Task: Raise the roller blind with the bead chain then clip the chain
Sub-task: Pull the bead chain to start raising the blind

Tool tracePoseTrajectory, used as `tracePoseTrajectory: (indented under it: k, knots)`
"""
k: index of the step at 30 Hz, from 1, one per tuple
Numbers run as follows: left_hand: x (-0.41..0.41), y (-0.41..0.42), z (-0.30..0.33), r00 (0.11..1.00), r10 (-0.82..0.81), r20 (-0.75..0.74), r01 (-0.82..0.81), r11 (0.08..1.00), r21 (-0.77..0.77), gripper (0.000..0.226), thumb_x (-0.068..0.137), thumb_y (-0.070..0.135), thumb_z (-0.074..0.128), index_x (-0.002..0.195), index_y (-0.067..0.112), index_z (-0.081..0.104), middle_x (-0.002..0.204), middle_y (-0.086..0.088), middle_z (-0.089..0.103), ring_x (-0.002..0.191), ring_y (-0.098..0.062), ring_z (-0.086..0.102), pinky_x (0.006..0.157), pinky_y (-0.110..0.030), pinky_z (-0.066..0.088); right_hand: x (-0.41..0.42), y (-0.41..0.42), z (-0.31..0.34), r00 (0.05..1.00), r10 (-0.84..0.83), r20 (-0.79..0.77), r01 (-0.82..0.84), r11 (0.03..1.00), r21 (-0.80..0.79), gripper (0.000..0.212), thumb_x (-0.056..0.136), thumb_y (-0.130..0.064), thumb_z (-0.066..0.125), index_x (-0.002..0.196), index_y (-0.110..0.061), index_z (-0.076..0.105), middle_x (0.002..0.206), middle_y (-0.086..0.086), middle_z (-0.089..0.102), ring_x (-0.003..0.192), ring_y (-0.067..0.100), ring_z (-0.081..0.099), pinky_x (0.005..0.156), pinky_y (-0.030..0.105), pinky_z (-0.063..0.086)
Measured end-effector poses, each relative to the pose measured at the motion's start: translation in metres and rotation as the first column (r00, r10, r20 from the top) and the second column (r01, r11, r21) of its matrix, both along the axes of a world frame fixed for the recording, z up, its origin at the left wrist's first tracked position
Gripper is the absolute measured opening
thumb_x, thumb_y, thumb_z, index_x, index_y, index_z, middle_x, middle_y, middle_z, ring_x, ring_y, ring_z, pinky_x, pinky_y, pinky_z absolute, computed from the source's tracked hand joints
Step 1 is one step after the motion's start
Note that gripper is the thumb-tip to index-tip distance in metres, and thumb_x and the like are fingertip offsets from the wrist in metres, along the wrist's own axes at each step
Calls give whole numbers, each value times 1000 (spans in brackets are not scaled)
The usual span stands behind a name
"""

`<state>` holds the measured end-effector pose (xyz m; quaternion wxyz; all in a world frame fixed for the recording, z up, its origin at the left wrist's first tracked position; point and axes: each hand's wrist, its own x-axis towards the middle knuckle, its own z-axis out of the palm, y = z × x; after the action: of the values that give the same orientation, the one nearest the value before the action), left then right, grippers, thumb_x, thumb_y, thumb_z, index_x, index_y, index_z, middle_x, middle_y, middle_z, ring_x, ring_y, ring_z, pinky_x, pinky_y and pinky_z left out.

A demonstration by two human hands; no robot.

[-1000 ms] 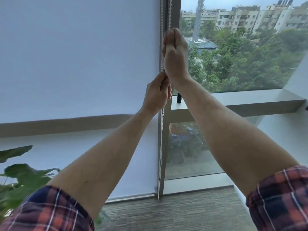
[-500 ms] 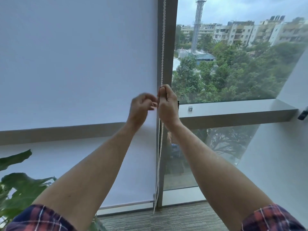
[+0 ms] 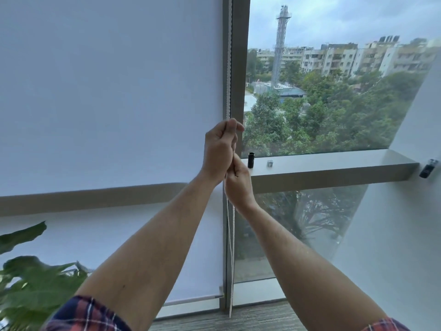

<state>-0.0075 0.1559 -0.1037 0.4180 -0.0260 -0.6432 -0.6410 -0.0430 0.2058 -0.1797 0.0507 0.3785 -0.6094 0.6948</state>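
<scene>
Gripping the bead chain [image 3: 229, 68] beside the lowered roller blind [image 3: 107, 91].
Left hand [image 3: 218, 149] fisted around it above; right hand [image 3: 238, 185] closed on it just below, touching.

Hands swapped levels vs 1 s ago: left hand [image 3: 218, 149] now uppermost, closed round the bead chain [image 3: 229, 68], having come up from below; right hand [image 3: 238, 185] has dropped from high on the chain to just under the left, touching it. Blind's bottom bar [image 3: 193, 299] sits slightly higher off the floor than before.
</scene>
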Motion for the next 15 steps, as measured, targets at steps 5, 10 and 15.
tracePoseTrajectory:
  k: [5,10,15]
  knots:
    - [6,-2,-27,999,38,35,-39,999,35,31,103,25,47,83,16,69,50,6,30,45,-10,25,42,-25,21,3,8,-22,985,123,123,-133,988,79,38,94,-8,42,71,-34,56,54,-17,47,50,3,38,49,19,32]
    - [16,-15,-29,999,30,37,-32,999,44,32,105,17,42,86,10,67,46,10,38,41,-7,31,42,-22,28,-20,21,14,965,207,162,-237,951,198,24,83,-23,48,90,-15,70,82,11,69,71,22,65,66,38,53]
    - [16,-8,-29,1000,18,24,-20,996,85,34,105,11,43,84,12,69,46,8,34,41,-4,25,42,-22,18,-21,5,105,970,187,157,-184,982,-34,46,105,-37,33,116,-3,62,99,18,68,83,28,69,75,41,57]
